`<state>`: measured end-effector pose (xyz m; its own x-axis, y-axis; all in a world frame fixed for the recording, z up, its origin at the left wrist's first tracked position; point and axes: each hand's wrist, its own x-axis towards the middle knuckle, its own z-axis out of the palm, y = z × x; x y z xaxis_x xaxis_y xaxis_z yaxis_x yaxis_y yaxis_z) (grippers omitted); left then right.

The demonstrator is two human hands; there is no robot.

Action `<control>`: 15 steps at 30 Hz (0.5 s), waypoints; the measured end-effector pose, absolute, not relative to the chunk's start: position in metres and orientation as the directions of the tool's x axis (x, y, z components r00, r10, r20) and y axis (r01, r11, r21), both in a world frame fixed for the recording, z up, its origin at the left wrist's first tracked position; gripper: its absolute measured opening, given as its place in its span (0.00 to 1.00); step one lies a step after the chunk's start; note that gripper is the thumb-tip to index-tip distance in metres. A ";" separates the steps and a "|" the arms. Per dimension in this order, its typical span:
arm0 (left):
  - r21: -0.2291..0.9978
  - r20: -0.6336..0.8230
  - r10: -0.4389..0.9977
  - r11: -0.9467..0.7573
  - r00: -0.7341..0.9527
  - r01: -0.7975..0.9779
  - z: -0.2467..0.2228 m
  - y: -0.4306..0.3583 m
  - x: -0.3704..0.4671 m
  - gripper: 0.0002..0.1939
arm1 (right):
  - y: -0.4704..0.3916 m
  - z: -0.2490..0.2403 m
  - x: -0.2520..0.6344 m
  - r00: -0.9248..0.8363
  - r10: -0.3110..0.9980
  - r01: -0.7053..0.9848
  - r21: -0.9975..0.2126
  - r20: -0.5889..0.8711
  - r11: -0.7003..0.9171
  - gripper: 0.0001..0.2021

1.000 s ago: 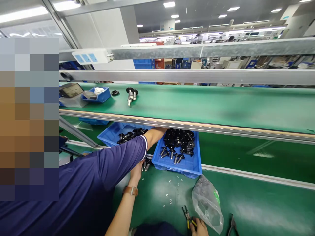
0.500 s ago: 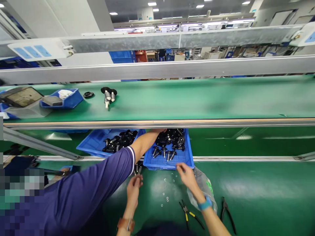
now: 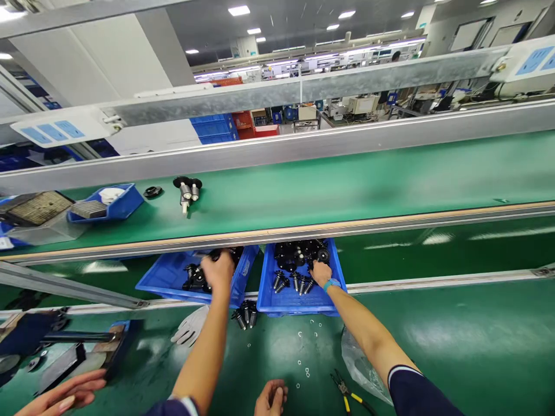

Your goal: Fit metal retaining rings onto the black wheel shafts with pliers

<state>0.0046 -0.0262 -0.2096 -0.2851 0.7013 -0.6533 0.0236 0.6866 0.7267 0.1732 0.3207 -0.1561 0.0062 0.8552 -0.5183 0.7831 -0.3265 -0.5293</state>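
Note:
My right hand (image 3: 321,273), with a teal wristband, reaches into the right blue bin (image 3: 290,306). Its fingers are bent down against the black round-headed parts (image 3: 299,254); what they grip is hidden. Parts with grey shafts (image 3: 300,283) lie near the bin's front. My left hand (image 3: 272,397) is low in the view, fingers curled together, what they hold unclear. Small white rings (image 3: 307,371) are scattered on the green table between my hands. Beside my right forearm lie yellow-and-black-handled pliers (image 3: 344,394) and a clear plastic bag (image 3: 362,367).
A co-worker's hand (image 3: 219,270) reaches into the left blue bin (image 3: 150,283); another person's hand (image 3: 65,396) shows bottom left. A white glove (image 3: 191,326) and several shaft parts (image 3: 245,315) lie before the bins. An overhanging green shelf (image 3: 303,196) crosses above them.
My right hand has moved forward into the right bin. My left hand is now lower, near the bottom edge. The co-worker's arm has shifted from the right bin to the left one.

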 end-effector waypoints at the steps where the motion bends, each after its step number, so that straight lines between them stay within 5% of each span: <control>1: 0.724 -0.656 0.702 0.689 -0.277 0.033 -0.207 -0.022 0.005 0.30 | 0.318 -0.153 0.175 -0.013 0.854 0.755 -0.565 -0.521 -0.333 0.17; 9: 0.893 -0.423 0.865 0.448 -0.271 0.037 -0.135 0.019 0.038 0.31 | 0.238 -0.098 0.209 -0.345 0.817 0.209 -0.886 -0.462 -0.413 0.21; 15: 0.962 -0.073 0.991 0.100 -0.114 0.253 -0.059 0.042 0.060 0.27 | 0.121 -0.067 0.238 -0.521 0.758 -0.130 -0.842 -0.392 -0.524 0.27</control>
